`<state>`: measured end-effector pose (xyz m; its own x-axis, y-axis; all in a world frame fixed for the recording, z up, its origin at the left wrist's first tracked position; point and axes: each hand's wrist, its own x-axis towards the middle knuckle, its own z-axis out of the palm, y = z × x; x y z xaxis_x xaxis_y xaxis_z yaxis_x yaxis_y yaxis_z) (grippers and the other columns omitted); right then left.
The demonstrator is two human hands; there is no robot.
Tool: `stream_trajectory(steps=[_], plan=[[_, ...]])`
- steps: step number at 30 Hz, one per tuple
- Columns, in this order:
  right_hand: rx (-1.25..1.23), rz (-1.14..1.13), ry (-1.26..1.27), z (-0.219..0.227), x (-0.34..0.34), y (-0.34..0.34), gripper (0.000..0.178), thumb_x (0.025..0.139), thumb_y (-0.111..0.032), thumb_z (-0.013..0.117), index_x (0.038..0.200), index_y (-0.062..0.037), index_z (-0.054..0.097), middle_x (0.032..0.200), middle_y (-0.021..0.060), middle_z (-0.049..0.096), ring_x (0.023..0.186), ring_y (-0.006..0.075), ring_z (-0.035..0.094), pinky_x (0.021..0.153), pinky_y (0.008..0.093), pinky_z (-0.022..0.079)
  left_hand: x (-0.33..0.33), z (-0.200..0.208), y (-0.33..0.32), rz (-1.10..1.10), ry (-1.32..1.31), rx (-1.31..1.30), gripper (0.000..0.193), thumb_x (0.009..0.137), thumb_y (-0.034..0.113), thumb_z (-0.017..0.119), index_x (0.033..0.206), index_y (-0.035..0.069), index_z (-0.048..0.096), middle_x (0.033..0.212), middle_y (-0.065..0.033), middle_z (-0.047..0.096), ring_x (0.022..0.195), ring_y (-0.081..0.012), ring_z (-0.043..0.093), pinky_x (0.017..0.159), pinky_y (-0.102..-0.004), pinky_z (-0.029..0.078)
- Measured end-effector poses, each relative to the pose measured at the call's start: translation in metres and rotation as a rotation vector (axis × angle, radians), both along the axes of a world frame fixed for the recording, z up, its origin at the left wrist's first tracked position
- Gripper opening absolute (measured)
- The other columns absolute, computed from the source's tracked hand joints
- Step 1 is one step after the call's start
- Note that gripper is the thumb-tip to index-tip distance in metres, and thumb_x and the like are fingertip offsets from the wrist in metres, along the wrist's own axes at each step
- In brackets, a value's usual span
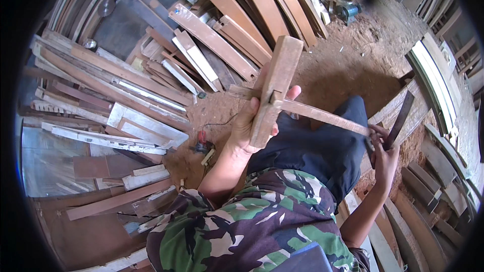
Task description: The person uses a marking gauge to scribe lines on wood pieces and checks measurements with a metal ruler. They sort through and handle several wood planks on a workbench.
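— We're scanning for lettering now: anything on the wooden block [275,78] with the thin bar [325,115] through it?
— Nothing we can read there, and the dark strip [402,118] over on the right gives us no legible mark either.
— Across to the camouflage shirt [262,211]: no words we can make out!
— And up at the teal device [348,12], it's too small for us to read any label.

Woodworking shop: planks [264,7] stacked and strewn at left and top, wood offcuts [422,181] at right, brown dirt floor [373,45], 1 small teal machine [348,12] at upper right.
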<state>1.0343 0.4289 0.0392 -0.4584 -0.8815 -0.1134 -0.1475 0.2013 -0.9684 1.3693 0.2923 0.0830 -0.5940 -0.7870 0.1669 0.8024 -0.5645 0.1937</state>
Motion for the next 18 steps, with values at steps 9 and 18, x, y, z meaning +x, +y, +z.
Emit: stream_trajectory(steps=[9,18], plan=[[-0.582,-0.102,0.823,0.047,0.080,-0.014,0.053,0.095,0.008,0.060,0.145,-0.0109,0.067,0.097,0.0114,0.060,0.081,0.0233,0.065,0.065,0.0375,0.055,-0.025,0.009,0.003,0.092,-0.229,-0.009,0.063,0.113,0.025,0.051,0.170,0.024,0.023,0.155,-0.0217,0.051,0.138,-0.0286,0.060,0.086,-0.0429,0.070],[-0.637,-0.093,1.035,0.041,0.085,-0.034,0.056,0.093,0.010,0.064,0.141,-0.0191,0.072,0.104,0.0097,0.063,0.068,0.0180,0.068,0.058,0.0340,0.056,-0.030,0.010,0.006,0.062,-0.275,-0.010,0.064,0.112,0.027,0.052,0.169,0.022,0.024,0.152,-0.0162,0.056,0.131,-0.0265,0.065,0.088,-0.0426,0.070]])
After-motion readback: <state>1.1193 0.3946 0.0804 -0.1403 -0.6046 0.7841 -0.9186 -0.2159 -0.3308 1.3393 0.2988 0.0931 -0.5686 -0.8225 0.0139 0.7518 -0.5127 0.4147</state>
